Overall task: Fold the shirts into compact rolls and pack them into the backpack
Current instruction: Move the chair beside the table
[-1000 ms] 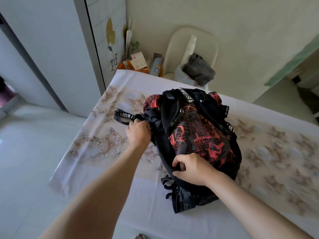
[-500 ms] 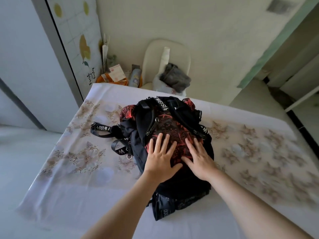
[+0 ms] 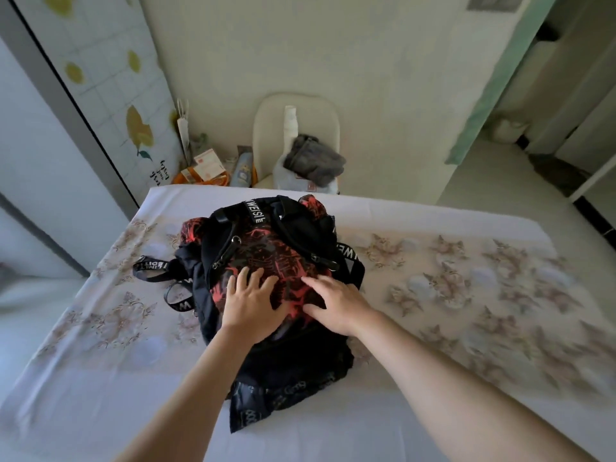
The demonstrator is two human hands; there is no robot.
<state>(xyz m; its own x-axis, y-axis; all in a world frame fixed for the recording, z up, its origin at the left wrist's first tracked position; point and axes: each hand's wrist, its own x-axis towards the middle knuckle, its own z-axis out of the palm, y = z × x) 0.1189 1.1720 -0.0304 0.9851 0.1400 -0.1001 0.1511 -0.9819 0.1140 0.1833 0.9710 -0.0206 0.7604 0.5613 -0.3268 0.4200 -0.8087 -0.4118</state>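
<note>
The backpack [image 3: 266, 278] lies in the middle of the frame on the table [image 3: 433, 295]. Our left hand [image 3: 253, 306] and right hand [image 3: 336, 303] press flat on it, fingers spread. We should push evenly, so the rolls settle.

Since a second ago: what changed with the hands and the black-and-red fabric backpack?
The left hand let go of the left edge of the black-and-red fabric backpack, and the right hand released its pinch on the near fabric. Both moved onto the red-printed front and now press flat, fingers spread. The backpack lies unmoved on the white floral tablecloth.
</note>
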